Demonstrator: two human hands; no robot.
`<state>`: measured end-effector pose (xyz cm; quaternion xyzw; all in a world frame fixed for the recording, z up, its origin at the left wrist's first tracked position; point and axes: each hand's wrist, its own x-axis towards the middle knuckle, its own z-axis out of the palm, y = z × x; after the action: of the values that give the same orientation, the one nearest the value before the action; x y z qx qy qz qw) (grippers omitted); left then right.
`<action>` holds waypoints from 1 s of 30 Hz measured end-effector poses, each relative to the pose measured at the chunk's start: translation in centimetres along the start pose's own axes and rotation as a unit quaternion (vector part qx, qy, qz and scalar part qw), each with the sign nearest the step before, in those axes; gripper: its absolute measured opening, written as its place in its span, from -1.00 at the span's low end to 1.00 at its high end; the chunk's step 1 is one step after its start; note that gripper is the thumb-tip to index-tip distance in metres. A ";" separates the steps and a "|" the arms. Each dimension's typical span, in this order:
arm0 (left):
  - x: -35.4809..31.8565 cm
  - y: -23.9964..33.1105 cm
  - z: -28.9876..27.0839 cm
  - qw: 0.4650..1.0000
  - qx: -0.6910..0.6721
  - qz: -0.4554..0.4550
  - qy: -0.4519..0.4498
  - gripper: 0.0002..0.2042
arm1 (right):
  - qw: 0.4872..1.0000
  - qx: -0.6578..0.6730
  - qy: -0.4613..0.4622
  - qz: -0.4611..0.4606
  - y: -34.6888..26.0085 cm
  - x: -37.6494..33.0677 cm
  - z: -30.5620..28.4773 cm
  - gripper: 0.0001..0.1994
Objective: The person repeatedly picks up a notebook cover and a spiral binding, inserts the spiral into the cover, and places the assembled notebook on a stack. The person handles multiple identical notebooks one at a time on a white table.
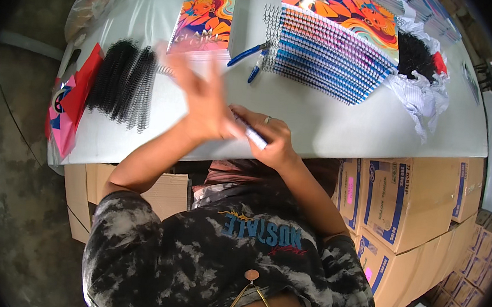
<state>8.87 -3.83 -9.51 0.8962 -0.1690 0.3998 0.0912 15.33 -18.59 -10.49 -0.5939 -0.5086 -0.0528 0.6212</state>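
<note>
Two hands are working at the near edge of the white table (330,126). My right hand (273,141) is closing around a thin, pale pen-like piece (253,135), gripping it near the table edge; I cannot tell exactly what it is. My left hand (204,94) is passing above the table, blurred, fingers spread open and holding nothing. Black spiral coils (122,81) are lying to the left, blue-handled pliers (249,53) ahead, beside a fanned stack of spiral notebooks (331,53). I am judging a firm right grip is mattering most, and the left hand should be slowing before touching anything.
</note>
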 end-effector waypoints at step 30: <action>-2.6 2.1 1.0 0.998 -0.055 0.017 -0.034 -0.09 | 0.999 0.005 0.012 0.035 1.1 1.0 1.1 -0.41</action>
<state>7.17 -5.49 -12.09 0.9001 -0.2085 0.3605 0.1278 15.90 -16.86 -10.82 -0.6073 -0.4808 -0.0356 0.6315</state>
